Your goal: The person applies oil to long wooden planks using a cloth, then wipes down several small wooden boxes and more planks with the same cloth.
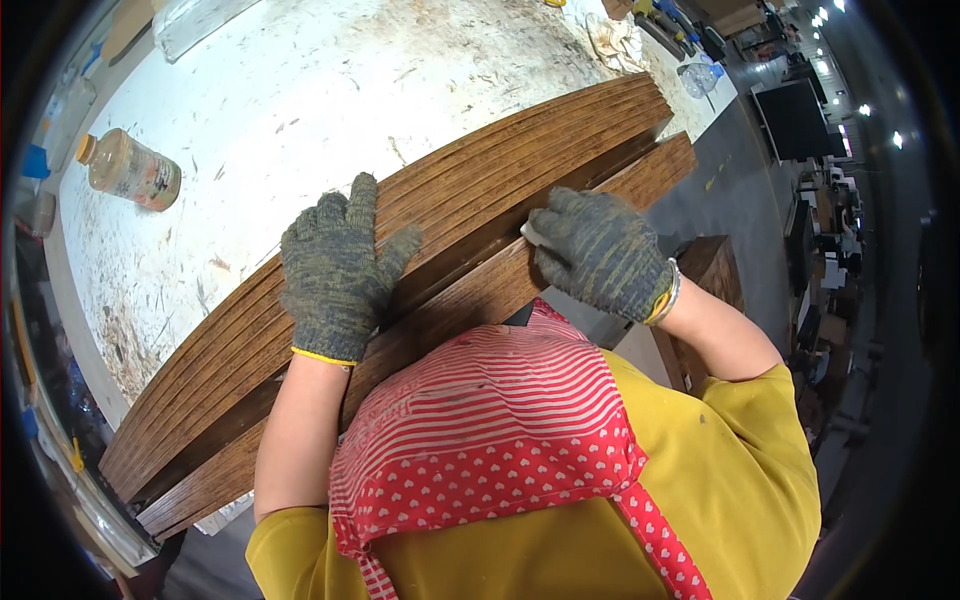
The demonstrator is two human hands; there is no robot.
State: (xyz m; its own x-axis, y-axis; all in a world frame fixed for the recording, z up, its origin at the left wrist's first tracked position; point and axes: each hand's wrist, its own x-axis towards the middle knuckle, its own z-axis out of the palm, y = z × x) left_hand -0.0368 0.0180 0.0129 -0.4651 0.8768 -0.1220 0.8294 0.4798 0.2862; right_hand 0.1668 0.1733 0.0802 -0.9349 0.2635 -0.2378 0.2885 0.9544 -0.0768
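A long brown wooden profile (470, 178) with a ribbed face and a deep lengthwise channel lies slantwise along the worktable's near edge, right in front of my body. My left hand (340, 272), in a grey-green knitted glove with a yellow cuff, rests flat on the ribbed face, its thumb out toward the channel. In a matching glove, my right hand (603, 250) is closed at the channel, over the narrower near strip. A small white piece (535, 236) pokes out from its fingers against the wood; its kind is hidden.
On the stained white tabletop (300, 120) a bottle with an orange cap (135, 170) lies at the left. Clear plastic (200, 25) is at the far left edge. A crumpled cloth (615, 42) and a clear bottle (698, 78) sit far right. A dark wooden piece (712, 275) stands beside my right arm.
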